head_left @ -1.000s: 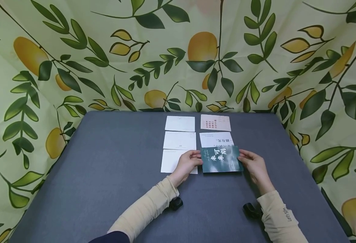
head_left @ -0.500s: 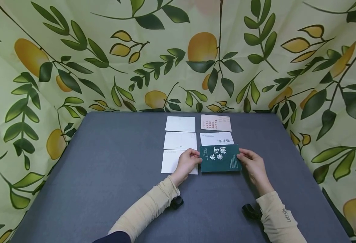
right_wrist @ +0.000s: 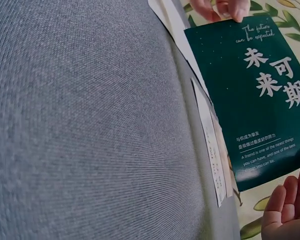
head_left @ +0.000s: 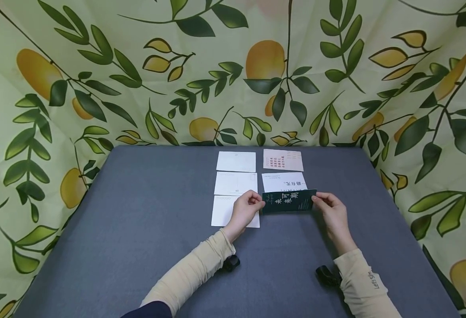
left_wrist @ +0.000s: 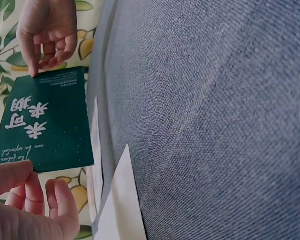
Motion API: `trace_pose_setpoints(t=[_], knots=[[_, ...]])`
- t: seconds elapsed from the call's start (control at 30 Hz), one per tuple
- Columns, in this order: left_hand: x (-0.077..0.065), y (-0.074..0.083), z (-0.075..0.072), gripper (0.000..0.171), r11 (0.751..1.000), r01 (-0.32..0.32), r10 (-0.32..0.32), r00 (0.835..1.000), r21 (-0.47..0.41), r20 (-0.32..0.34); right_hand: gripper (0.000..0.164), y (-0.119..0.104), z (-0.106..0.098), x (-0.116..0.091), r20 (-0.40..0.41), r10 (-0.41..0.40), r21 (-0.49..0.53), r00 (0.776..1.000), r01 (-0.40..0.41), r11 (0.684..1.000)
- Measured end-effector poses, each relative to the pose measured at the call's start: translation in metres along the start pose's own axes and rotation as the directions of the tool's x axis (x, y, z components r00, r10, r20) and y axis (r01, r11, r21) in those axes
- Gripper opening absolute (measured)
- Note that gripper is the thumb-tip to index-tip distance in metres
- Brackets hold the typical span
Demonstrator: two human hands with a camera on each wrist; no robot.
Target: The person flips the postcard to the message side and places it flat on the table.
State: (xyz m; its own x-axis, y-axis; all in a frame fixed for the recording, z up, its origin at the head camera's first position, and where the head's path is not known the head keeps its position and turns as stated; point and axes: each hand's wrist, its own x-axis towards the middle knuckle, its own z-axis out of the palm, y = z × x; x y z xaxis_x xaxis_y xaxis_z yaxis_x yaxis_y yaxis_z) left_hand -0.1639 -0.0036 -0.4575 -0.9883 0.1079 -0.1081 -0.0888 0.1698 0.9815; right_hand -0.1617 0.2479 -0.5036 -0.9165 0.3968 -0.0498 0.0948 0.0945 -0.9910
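Note:
A dark green postcard (head_left: 288,203) with white Chinese characters is held between both hands, tilted up above the table. My left hand (head_left: 244,211) pinches its left edge between thumb and fingers. At the opposite edge, near the upper corner, my right hand (head_left: 333,217) pinches it. In the left wrist view the postcard (left_wrist: 50,120) hangs apart from the tabletop. The right wrist view shows the printed side of the postcard (right_wrist: 250,110), with English lines below the characters. A white postcard (head_left: 221,212) lies partly hidden behind the left hand.
Two more white postcards (head_left: 236,161) lie in the left column. On the right are a pinkish postcard (head_left: 282,160) and a white one with black characters (head_left: 282,179), partly covered by the green one. Grey cloth covers the table (head_left: 145,198); a patterned curtain (head_left: 217,57) stands behind.
The green postcard's lower edge has risen, so the card now looks narrower and more tilted from the head. Both hands have stayed nearly in place, fingers still on its sides.

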Motion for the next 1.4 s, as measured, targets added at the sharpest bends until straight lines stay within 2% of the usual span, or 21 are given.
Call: trace_pose_setpoints(t=[0.07, 0.13, 0.23, 0.3, 0.37, 0.47, 0.57, 0.7, 0.87, 0.97, 1.1, 1.23, 1.4], knots=[[0.000, 0.000, -0.001, 0.005, 1.000, -0.004, 0.004, 1.000, -0.009, 0.007, 0.021, 0.007, -0.001, 0.004, -0.005, -0.025, 0.023, 1.000, 0.025, 0.999], [-0.001, 0.001, -0.001, 0.005, 1.000, -0.003, 0.004, 1.000, -0.020, 0.016, 0.020, 0.004, -0.001, 0.001, 0.007, -0.038, 0.047, 0.999, 0.038, 0.998], [0.000, 0.001, -0.001, 0.007, 1.000, -0.008, 0.009, 0.999, -0.029, 0.034, 0.005, -0.022, 0.002, -0.013, -0.003, 0.000, 0.090, 1.000, 0.001, 0.996], [0.001, 0.000, -0.002, 0.008, 0.999, -0.012, 0.014, 0.999, -0.038, 0.044, 0.007, -0.037, 0.004, -0.021, -0.013, 0.026, 0.121, 1.000, -0.024, 0.992], [0.002, -0.002, -0.001, 0.010, 0.999, -0.012, 0.014, 0.999, -0.036, 0.043, 0.009, -0.037, 0.003, -0.021, -0.014, 0.015, 0.171, 1.000, -0.013, 0.985], [0.002, -0.002, -0.001, 0.013, 1.000, 0.003, -0.002, 1.000, -0.031, 0.023, 0.005, -0.015, -0.002, -0.009, -0.015, -0.041, 0.202, 0.999, 0.044, 0.978], [0.001, -0.002, -0.001, 0.016, 1.000, 0.028, -0.028, 1.000, -0.015, 0.002, 0.013, 0.004, -0.005, 0.001, -0.030, -0.057, 0.190, 0.998, 0.062, 0.980], [0.000, -0.003, -0.001, 0.016, 1.000, 0.031, -0.031, 0.999, -0.006, 0.011, 0.015, 0.013, -0.008, 0.003, -0.051, -0.042, 0.128, 0.998, 0.048, 0.991], [-0.001, -0.003, 0.000, 0.012, 1.000, 0.000, 0.001, 0.999, -0.012, 0.040, 0.016, 0.014, -0.010, 0.003, -0.045, -0.048, 0.033, 0.998, 0.049, 0.998], [-0.001, -0.003, 0.000, 0.015, 1.000, -0.015, 0.014, 0.998, 0.002, 0.069, 0.017, 0.013, -0.011, 0.001, -0.041, -0.052, -0.060, 0.998, 0.049, 0.997], [-0.001, -0.002, 0.000, 0.035, 0.996, -0.037, 0.028, 0.994, 0.083, 0.104, 0.022, 0.008, -0.013, -0.005, 0.005, -0.059, -0.137, 0.998, 0.059, 0.989], [-0.002, 0.000, 0.000, 0.053, 0.978, -0.074, 0.048, 0.990, 0.197, 0.135, 0.031, -0.003, -0.016, -0.012, 0.079, -0.070, -0.212, 0.994, 0.085, 0.974], [-0.004, 0.001, -0.001, 0.052, 0.944, -0.141, 0.086, 0.978, 0.297, 0.190, 0.035, -0.019, -0.013, -0.020, 0.102, -0.033, -0.318, 0.994, 0.064, 0.946]])
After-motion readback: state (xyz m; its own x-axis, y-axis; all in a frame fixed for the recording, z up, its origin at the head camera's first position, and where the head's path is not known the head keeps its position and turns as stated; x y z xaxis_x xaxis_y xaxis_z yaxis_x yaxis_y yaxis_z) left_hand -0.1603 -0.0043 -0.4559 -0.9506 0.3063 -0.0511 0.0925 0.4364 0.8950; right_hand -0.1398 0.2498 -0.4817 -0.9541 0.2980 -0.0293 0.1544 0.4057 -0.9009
